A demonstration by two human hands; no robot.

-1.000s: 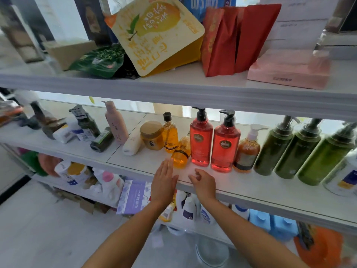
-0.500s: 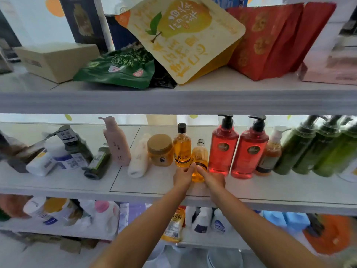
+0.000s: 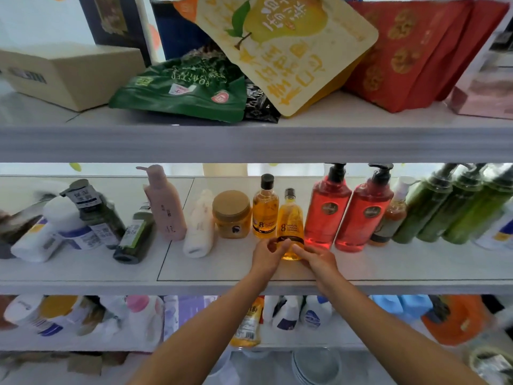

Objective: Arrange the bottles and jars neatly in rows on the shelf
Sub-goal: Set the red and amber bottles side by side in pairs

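Spanning the view, the middle shelf (image 3: 388, 262) carries the row, from green pump bottles (image 3: 433, 207) through two red pump bottles (image 3: 327, 209) to the amber jar (image 3: 231, 215). Both hands, a second ago flat and empty at the shelf edge, now close on the base of the small amber bottle (image 3: 290, 220): left hand (image 3: 268, 257) and right hand (image 3: 316, 258) pinch it from either side. Leaning before, it now stands upright between its twin (image 3: 265, 209) and the red bottles; tipped bottles (image 3: 133, 237) at left likely remain to sort.

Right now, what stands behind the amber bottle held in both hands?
Just behind and left of the held amber bottle stands a matching amber bottle with a black cap, upright. The left hand and right hand cover the held bottle's base, so its footing is hidden.
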